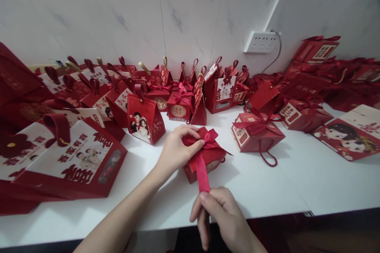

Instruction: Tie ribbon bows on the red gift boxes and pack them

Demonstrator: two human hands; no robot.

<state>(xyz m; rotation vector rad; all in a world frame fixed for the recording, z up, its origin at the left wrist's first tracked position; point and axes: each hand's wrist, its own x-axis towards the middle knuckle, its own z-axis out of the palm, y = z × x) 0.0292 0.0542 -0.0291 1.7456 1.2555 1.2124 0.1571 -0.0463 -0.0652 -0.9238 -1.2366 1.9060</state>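
A small red gift box (192,174) stands near the front edge of the white table, a red bow tied over its top. My left hand (181,146) rests on the box, thumb and fingers closed on the bow at its knot. One ribbon tail (202,174) runs from the knot toward me, pulled straight. Its end is pinched between the thumb and fingers of my right hand (218,209), just off the table's front edge. Part of the bow is covered by my left fingers.
Behind stand rows of red gift boxes (144,116) with loop handles. A bow-tied box (258,136) with a cord handle sits to the right, large boxes (89,162) at left. A power strip (261,42) is on the tiled wall (190,8). The white table (267,185) ends close to me.
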